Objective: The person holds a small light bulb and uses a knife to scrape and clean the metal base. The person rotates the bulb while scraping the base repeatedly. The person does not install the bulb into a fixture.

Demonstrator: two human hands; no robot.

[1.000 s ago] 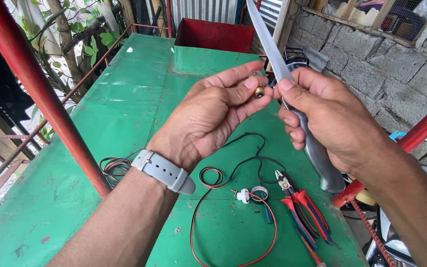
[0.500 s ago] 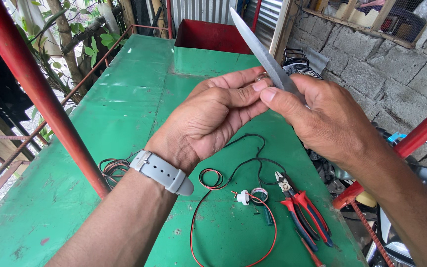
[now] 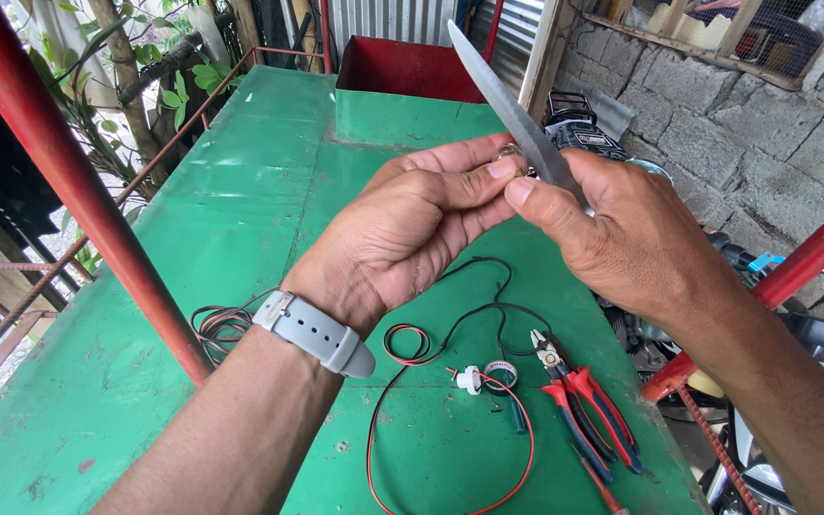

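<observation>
Underneath everything, the green metal worktop (image 3: 240,238) slopes away toward a red box (image 3: 412,67) at its far end, with a red post (image 3: 78,181) crossing the near left. Above it, the right hand (image 3: 622,229) is closed around the handle of a long knife (image 3: 512,110) whose blade points up and away, its edge passing just beside the left fingertips. The left hand (image 3: 412,229), a grey watch (image 3: 321,334) on its wrist, pinches a small object (image 3: 517,167) between thumb and fingers; it is too small to tell what it is. The main hazard looks to be the blade slipping off so tiny a piece and cutting the left thumb or fingers pressed against it. A firm push could also flick the piece out of the pinch, down onto the worktop or off its edge. Below the hands lie red-handled pliers (image 3: 588,415), red and black wire (image 3: 431,420) and a small white fitting (image 3: 469,380); a dropped piece might hide among these loops.
</observation>
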